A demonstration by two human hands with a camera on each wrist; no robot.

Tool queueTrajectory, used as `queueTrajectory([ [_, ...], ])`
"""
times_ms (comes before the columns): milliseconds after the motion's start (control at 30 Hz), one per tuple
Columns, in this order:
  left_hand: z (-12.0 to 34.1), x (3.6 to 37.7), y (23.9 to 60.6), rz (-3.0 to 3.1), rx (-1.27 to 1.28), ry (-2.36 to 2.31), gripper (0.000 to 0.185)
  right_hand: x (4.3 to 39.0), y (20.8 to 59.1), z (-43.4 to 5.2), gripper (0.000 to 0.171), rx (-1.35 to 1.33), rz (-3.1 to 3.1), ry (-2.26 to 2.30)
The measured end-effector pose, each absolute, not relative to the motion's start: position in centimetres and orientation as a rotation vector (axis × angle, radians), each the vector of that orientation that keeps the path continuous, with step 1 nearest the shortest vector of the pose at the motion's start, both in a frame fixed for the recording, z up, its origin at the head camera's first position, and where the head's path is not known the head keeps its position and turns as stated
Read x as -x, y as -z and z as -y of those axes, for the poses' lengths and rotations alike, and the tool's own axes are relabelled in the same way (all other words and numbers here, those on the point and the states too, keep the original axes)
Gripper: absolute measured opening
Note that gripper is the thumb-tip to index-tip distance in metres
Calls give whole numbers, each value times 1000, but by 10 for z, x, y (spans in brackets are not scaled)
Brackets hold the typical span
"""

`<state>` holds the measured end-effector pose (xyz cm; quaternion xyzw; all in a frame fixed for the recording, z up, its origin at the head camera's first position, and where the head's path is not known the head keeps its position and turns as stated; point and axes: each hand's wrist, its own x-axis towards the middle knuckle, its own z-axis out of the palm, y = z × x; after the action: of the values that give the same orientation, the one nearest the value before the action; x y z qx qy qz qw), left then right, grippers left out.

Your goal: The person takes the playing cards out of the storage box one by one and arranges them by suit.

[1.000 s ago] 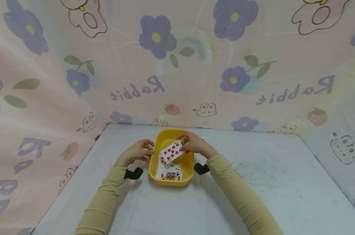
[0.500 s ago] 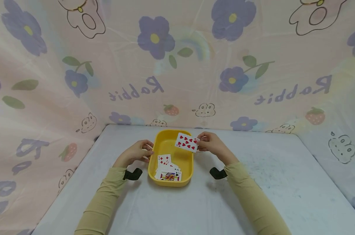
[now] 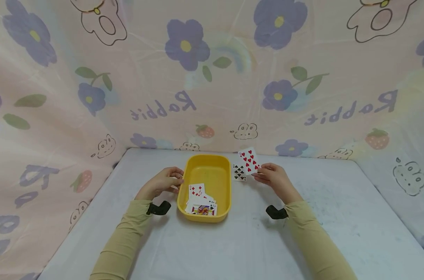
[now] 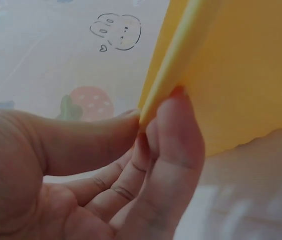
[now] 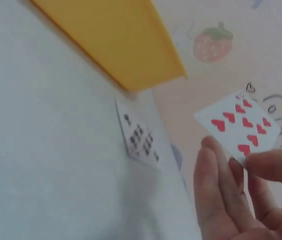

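Observation:
A yellow tray point(image 3: 223, 186) sits mid-table with several playing cards point(image 3: 201, 203) lying in its near end. My left hand point(image 3: 164, 182) pinches the tray's left rim point(image 4: 168, 75) between thumb and fingers. To the right of the tray, my right hand point(image 3: 273, 177) pinches a hearts card point(image 3: 248, 160) by its lower edge and holds it up above the table. The same hearts card point(image 5: 239, 125) fills the right wrist view above my fingers. A clubs card point(image 3: 239, 172) lies face up on the table just beside the tray's right wall, also seen as the clubs card point(image 5: 140, 137) from the wrist.
The grey table point(image 3: 338, 202) is walled on three sides by a pink printed cloth point(image 3: 212, 77) with flowers and rabbits. Black wrist straps point(image 3: 276, 212) sit at both cuffs.
My right hand lifted the hearts card out of the tray and carried it right, past the tray's wall to above the clubs card. The left hand stayed on the rim.

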<state>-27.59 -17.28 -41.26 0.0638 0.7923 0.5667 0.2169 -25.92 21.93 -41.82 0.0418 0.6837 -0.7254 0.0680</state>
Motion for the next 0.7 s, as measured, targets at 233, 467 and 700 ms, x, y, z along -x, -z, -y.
queueTrajectory([
  [233, 174, 283, 410, -2169, -188, -1569, 33, 257, 428, -235, 28, -244, -1982, 2225],
  [467, 181, 286, 414, -2112, -179, -1611, 34, 255, 445, -245, 21, -238, -1988, 2193],
  [700, 190, 282, 421, -2096, -147, -1666, 34, 247, 454, -251, 48, -222, -1960, 2165],
])
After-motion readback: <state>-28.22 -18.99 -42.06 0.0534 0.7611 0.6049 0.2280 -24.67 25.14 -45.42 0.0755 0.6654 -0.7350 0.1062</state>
